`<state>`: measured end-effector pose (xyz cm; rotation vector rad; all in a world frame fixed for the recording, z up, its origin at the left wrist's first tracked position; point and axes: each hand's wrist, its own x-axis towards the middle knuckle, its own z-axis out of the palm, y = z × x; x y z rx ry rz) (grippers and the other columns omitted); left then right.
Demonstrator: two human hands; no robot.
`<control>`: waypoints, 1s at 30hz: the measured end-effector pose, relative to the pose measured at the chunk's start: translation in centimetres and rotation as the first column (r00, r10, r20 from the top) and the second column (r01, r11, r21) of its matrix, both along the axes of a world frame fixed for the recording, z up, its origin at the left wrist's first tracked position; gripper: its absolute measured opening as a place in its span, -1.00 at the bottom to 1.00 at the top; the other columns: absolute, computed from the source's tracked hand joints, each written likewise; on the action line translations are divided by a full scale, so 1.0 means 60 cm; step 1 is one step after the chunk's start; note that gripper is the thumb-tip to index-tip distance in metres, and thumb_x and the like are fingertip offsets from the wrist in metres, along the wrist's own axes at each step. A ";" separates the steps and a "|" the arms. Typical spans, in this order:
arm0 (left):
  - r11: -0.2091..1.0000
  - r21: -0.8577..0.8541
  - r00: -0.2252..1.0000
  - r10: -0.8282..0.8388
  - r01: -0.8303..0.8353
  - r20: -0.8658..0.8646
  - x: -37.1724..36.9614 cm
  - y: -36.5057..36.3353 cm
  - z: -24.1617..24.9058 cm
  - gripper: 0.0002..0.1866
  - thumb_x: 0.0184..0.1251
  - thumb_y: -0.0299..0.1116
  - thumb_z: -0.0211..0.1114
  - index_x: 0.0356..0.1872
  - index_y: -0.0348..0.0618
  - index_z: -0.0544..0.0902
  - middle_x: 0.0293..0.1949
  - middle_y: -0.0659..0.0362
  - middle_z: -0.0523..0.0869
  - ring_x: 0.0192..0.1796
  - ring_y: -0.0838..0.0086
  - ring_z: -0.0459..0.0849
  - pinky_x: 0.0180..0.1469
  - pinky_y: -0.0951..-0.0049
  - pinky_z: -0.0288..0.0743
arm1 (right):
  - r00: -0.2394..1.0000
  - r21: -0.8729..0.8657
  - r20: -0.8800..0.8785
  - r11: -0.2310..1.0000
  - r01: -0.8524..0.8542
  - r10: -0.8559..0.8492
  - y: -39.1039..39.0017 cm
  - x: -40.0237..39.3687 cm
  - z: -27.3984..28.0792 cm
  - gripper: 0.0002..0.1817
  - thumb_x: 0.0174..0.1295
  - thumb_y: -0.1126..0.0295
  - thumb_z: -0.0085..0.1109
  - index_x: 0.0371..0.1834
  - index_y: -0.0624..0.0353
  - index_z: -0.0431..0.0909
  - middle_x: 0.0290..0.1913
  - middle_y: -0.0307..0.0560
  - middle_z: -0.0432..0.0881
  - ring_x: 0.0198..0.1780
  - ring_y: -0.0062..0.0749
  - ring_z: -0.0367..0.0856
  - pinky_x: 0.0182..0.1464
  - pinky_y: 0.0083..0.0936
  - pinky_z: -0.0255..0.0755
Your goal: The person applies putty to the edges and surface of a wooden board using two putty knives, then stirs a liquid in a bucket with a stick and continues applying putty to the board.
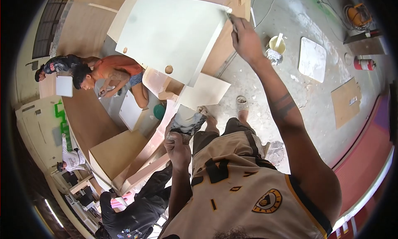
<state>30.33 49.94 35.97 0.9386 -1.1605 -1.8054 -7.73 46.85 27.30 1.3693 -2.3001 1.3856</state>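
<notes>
A large white panel point(174, 36) with a round hole near its lower edge lies in front of me. My right hand point(246, 35) is closed at the panel's upper right corner, its fingers round a small tool that is mostly hidden. Close to my body, my left hand point(178, 150) grips the lower end of a flat board point(186, 121) smeared with grey and white paste. This board is tilted, below the panel and beside a pale wooden sheet point(207, 89).
Several people work at the left, one in an orange top point(118, 65) crouching beside the wooden structure point(91, 114). On the floor at the right are a bucket point(277, 44), a white board point(312, 59), a brown sheet point(346, 102) and a fire extinguisher point(364, 64).
</notes>
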 end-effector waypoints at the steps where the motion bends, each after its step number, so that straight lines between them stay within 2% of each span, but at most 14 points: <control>1: 1.000 0.001 1.000 0.003 -0.003 0.004 -0.004 0.001 0.001 -0.60 0.62 -0.31 0.14 0.29 -0.38 0.49 0.19 -0.04 0.66 0.21 0.24 0.68 0.30 0.19 0.57 | 0.999 0.029 -0.027 0.999 -0.019 0.020 0.012 0.011 -0.004 -0.42 0.25 0.54 0.14 0.39 0.07 0.39 0.12 0.11 0.56 0.12 0.05 0.56 0.13 -0.14 0.57; 4: 1.000 -0.002 1.000 -0.015 0.015 0.001 -0.014 0.000 0.006 -0.59 0.63 -0.29 0.13 0.29 -0.40 0.49 0.20 -0.05 0.65 0.21 0.24 0.68 0.30 0.19 0.58 | 0.995 0.094 0.018 0.991 -0.099 0.098 0.048 0.044 -0.027 -0.40 0.24 0.57 0.15 0.39 0.02 0.40 0.14 0.08 0.55 0.18 0.01 0.54 0.14 -0.18 0.58; 7: 0.999 -0.019 0.999 -0.032 0.032 -0.005 -0.008 -0.006 -0.003 -0.58 0.63 -0.28 0.12 0.29 -0.42 0.48 0.20 -0.06 0.65 0.21 0.23 0.68 0.29 0.19 0.58 | 0.973 0.156 0.027 0.961 -0.230 0.229 0.085 0.051 -0.028 -0.41 0.22 0.60 0.14 0.38 0.06 0.41 0.16 0.10 0.55 0.19 0.02 0.54 0.18 -0.17 0.55; 10: 1.000 -0.012 1.000 -0.004 0.004 0.021 -0.005 -0.005 -0.007 -0.57 0.63 -0.27 0.12 0.29 -0.44 0.48 0.21 -0.06 0.65 0.22 0.23 0.67 0.29 0.19 0.58 | 0.990 -0.059 0.022 0.989 -0.135 0.137 0.071 0.032 -0.015 -0.40 0.20 0.64 0.13 0.37 0.12 0.42 0.17 0.12 0.54 0.19 0.03 0.54 0.23 -0.19 0.51; 12: 1.000 0.026 1.000 -0.010 0.011 -0.020 -0.015 0.001 0.000 -0.56 0.64 -0.26 0.12 0.29 -0.45 0.47 0.21 -0.06 0.65 0.22 0.23 0.67 0.29 0.19 0.57 | 0.990 -0.157 0.131 0.987 -0.035 0.056 0.049 0.026 0.010 -0.41 0.20 0.67 0.10 0.36 0.16 0.42 0.17 0.15 0.53 0.17 0.06 0.54 0.24 -0.19 0.48; 14: 0.997 0.072 0.999 -0.005 0.002 0.035 -0.009 0.008 -0.007 -0.56 0.63 -0.26 0.12 0.29 -0.44 0.47 0.21 -0.06 0.64 0.22 0.23 0.67 0.29 0.18 0.57 | 0.978 -0.259 0.207 0.964 0.064 -0.009 0.021 0.023 0.033 -0.42 0.21 0.67 0.09 0.36 0.16 0.41 0.17 0.17 0.53 0.17 0.07 0.53 0.22 -0.19 0.49; 15: 0.997 0.075 0.999 -0.017 0.014 0.036 -0.009 0.006 -0.011 -0.56 0.63 -0.26 0.12 0.29 -0.44 0.47 0.21 -0.06 0.64 0.22 0.23 0.67 0.29 0.18 0.57 | 0.988 -0.288 0.149 0.955 0.069 -0.026 0.002 0.020 0.020 -0.44 0.23 0.65 0.08 0.36 0.17 0.41 0.18 0.17 0.51 0.18 0.07 0.51 0.20 -0.20 0.51; 19: 0.996 0.073 0.999 -0.049 0.048 0.012 -0.006 0.010 -0.023 -0.58 0.62 -0.27 0.14 0.28 -0.42 0.48 0.20 -0.04 0.64 0.22 0.23 0.67 0.29 0.18 0.58 | 0.999 -0.100 0.040 0.995 0.020 -0.016 -0.005 0.068 -0.003 -0.37 0.18 0.60 0.18 0.39 0.09 0.39 0.22 0.13 0.47 0.19 0.06 0.49 0.16 -0.19 0.56; 21: 0.996 0.082 0.999 -0.020 0.018 0.028 -0.001 0.011 -0.025 -0.60 0.61 -0.28 0.15 0.25 -0.41 0.50 0.19 -0.04 0.65 0.21 0.22 0.67 0.28 0.18 0.58 | 0.996 -0.004 0.049 0.997 -0.072 0.072 0.024 0.099 -0.023 -0.35 0.15 0.59 0.20 0.39 0.07 0.40 0.22 0.13 0.48 0.19 0.07 0.49 0.15 -0.19 0.57; 23: 0.998 0.068 0.999 -0.004 0.002 0.035 0.000 0.012 -0.024 -0.63 0.63 -0.29 0.13 0.24 -0.38 0.52 0.06 0.06 0.67 0.05 0.36 0.66 0.12 0.31 0.57 | 0.984 0.094 0.068 0.981 -0.171 0.165 0.061 0.123 -0.037 -0.33 0.14 0.61 0.19 0.40 0.05 0.40 0.22 0.13 0.47 0.21 0.08 0.49 0.14 -0.18 0.57; 25: 0.999 0.034 1.000 -0.003 0.002 0.028 -0.009 0.013 -0.017 -0.65 0.66 -0.29 0.10 0.22 -0.34 0.55 -0.19 0.24 0.70 -0.24 0.65 0.63 -0.18 0.56 0.52 | 0.962 0.194 0.093 0.943 -0.271 0.257 0.093 0.132 -0.042 -0.32 0.16 0.65 0.14 0.43 0.05 0.39 0.23 0.15 0.46 0.23 0.09 0.50 0.14 -0.17 0.56; 28: 0.995 0.071 0.997 0.064 -0.066 0.035 -0.011 0.016 -0.015 -0.61 0.65 -0.27 0.10 0.28 -0.36 0.50 -0.01 0.15 0.71 -0.06 0.53 0.69 0.02 0.43 0.60 | 0.980 0.116 0.086 0.975 -0.188 0.179 0.100 0.114 -0.020 -0.34 0.16 0.66 0.13 0.41 0.03 0.42 0.21 0.13 0.48 0.19 0.09 0.53 0.11 -0.16 0.58; 29: 0.997 0.076 1.000 0.000 0.001 -0.009 -0.005 0.012 -0.016 -0.57 0.65 -0.25 0.11 0.32 -0.36 0.46 0.15 0.08 0.67 0.10 0.43 0.68 0.18 0.30 0.59 | 0.990 0.089 0.086 0.988 -0.123 0.115 0.094 0.101 -0.008 -0.36 0.16 0.67 0.12 0.38 0.04 0.46 0.18 0.11 0.52 0.16 0.10 0.56 0.11 -0.17 0.59; 30: 0.996 0.083 1.000 0.012 -0.011 -0.013 -0.010 0.012 -0.014 -0.58 0.65 -0.25 0.11 0.31 -0.35 0.47 0.13 0.08 0.68 0.08 0.44 0.69 0.15 0.32 0.59 | 0.997 0.096 0.038 0.993 -0.071 0.067 0.084 0.084 0.010 -0.37 0.16 0.66 0.13 0.38 0.05 0.47 0.18 0.11 0.53 0.16 0.09 0.56 0.11 -0.18 0.59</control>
